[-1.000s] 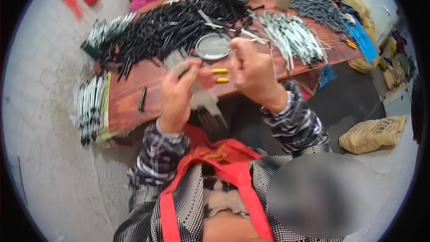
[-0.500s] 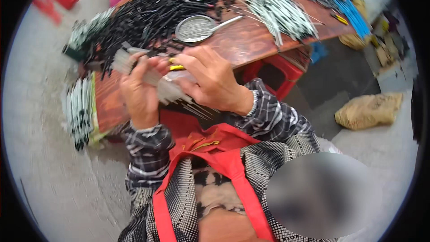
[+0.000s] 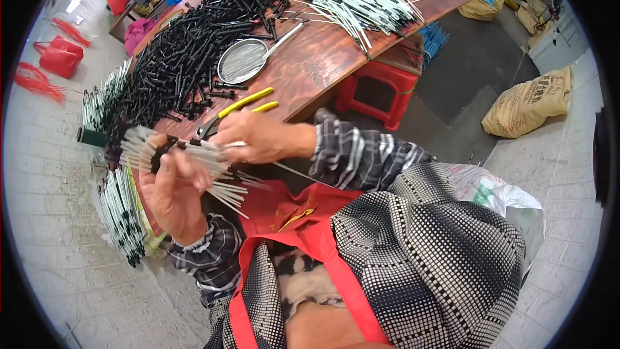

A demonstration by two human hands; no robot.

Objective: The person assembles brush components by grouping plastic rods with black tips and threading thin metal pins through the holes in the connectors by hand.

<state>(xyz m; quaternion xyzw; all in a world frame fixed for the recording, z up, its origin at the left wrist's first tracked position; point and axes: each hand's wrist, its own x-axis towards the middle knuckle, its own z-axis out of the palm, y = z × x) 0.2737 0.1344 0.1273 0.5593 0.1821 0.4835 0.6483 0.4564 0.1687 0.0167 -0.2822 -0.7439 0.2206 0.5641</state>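
Observation:
A fanned bundle of thin whitish sticks (image 3: pixel 226 195), some with black fittings, is held in my left hand (image 3: pixel 174 197), whose fingers curl round its middle. Close to its right, my right hand (image 3: pixel 258 134) is closed in a pinch at the bundle's edge. From under that hand a single thin white stick (image 3: pixel 298 172) slants out to the right. Pliers with yellow handles (image 3: pixel 245 101) lie on the table just beyond my right hand, jaws toward the left. What lies inside my right fingers is mostly hidden.
The reddish wooden table (image 3: pixel 316 68) carries a heap of black stick-like parts (image 3: pixel 187 58), a round metal dish (image 3: pixel 243 62) of thin pins and a pile of white sticks (image 3: pixel 361 3). Bundled sticks (image 3: pixel 123 213) stand at its left edge. A red stool (image 3: pixel 374 94) sits under the right side.
The whole view has shifted. My hands have drawn lower and left in the picture with the bundle, and the pliers now show plainly on the table.

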